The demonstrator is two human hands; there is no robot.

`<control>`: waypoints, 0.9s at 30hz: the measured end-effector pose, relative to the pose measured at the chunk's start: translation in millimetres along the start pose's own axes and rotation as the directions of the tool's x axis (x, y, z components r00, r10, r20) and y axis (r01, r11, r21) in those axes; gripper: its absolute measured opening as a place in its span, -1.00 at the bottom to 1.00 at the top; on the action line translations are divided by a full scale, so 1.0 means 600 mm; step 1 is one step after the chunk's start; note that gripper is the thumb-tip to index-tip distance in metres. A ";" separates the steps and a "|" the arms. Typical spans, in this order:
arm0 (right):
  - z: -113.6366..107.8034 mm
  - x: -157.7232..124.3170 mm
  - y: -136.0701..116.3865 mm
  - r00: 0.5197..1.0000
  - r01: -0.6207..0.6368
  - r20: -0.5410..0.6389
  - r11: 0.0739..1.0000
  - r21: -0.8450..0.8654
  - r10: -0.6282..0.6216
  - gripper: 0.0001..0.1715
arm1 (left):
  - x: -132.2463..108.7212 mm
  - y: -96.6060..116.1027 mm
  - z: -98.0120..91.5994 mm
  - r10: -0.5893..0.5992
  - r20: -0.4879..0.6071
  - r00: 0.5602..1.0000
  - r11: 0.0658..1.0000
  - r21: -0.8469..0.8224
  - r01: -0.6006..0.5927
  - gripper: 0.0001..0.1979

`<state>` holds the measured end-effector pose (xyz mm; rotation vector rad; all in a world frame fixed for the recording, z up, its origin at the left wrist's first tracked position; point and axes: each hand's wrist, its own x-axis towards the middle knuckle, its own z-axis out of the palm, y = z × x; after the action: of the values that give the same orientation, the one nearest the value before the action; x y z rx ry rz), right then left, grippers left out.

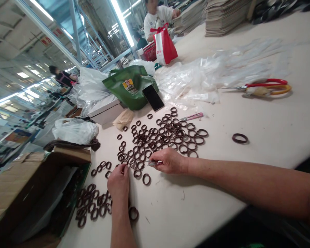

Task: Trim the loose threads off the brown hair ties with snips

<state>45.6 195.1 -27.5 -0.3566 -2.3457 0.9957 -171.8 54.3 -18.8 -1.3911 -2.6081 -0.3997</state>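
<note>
My left hand [118, 182] rests low over the pale table with thumb and fingers closed in a pinch. What looks like a dark brown ring shows at its fingertips, mostly hidden by them. My right hand [172, 161] is closed around a small blade tool [152, 163], whose silver tip points left toward my left hand. Many loose dark brown rings [162, 138] are spread beyond both hands. One ring [146, 179] lies between my hands, nearer to me. Another group of rings [94, 213] lies left of my left forearm, and a single ring [133, 214] sits just right of it.
An open cardboard box [18, 186] stands at the left. Beyond the rings are a green bag [130, 88], a phone [153, 97], a pink-handled cutter [193, 116] and plastic sheets [204, 75]. Scissors [268, 88] and one ring [240, 138] lie right. A person [158, 17] is across the table.
</note>
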 end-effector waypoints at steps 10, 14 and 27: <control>-0.009 0.007 -0.014 0.972 -0.222 -0.019 0.937 0.270 0.236 -0.76 | -0.033 0.039 -0.024 0.337 -0.442 0.831 0.865 -0.203 -0.459 -0.82; -0.009 0.008 -0.015 0.966 -0.240 -0.010 0.905 0.350 0.260 -0.74 | -0.030 0.045 -0.024 0.467 -0.501 0.729 0.800 -0.112 -0.590 -0.76; -0.010 0.008 -0.001 0.979 -0.129 -0.129 0.966 0.225 0.161 -0.63 | -0.031 0.032 -0.016 0.255 -0.170 0.952 0.907 -0.298 -0.296 -0.84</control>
<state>45.3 200.5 -21.8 -0.5038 -2.0797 1.2378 -145.4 47.0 -11.8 -1.7410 -2.2691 -0.8683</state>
